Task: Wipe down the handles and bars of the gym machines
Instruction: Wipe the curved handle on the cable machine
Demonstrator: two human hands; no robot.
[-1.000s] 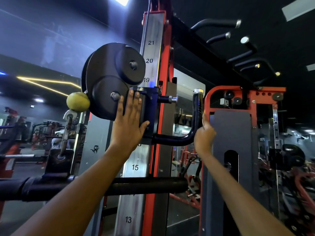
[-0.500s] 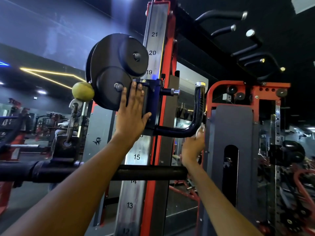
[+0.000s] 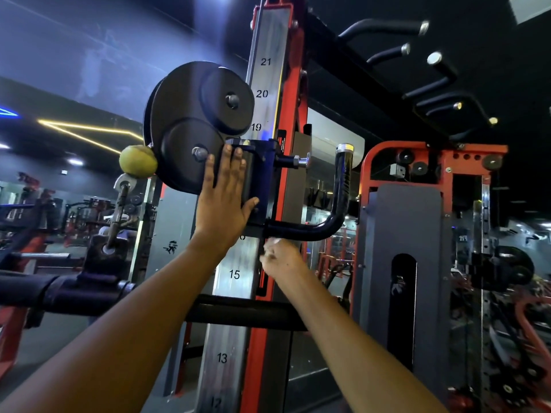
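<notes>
At far left, a thick black padded bar (image 3: 59, 290) runs horizontally across the lower frame and passes behind both forearms. Above it, a yellow-green ball (image 3: 138, 161) sits just beside the edge of the black pulley housing (image 3: 190, 126), which is mounted on the numbered steel upright (image 3: 238, 275) of the red-framed machine. The left hand (image 3: 222, 201) lies flat against the dark carriage block (image 3: 259, 180) on that upright, fingers (image 3: 228, 162) straight and close together, their tips reaching the lower pulley disc, thumb spread to the right; it grips nothing. From the base of the carriage block a black J-shaped handle (image 3: 313, 229) extends rightward, then bends upward to a chrome-capped end. The right hand (image 3: 281, 257) is positioned directly beneath the horizontal run of this handle, near its root at the upright, fingers curled into a loose fist around a small pale item, apparently a wiping cloth (image 3: 272, 242), of which only a blurred edge shows above the knuckles. Whether the cloth touches the handle cannot be determined. To the right stands a grey weight-stack shroud (image 3: 402, 234) within an orange-red frame, and black pull-up grips (image 3: 387, 28) project overhead.
</notes>
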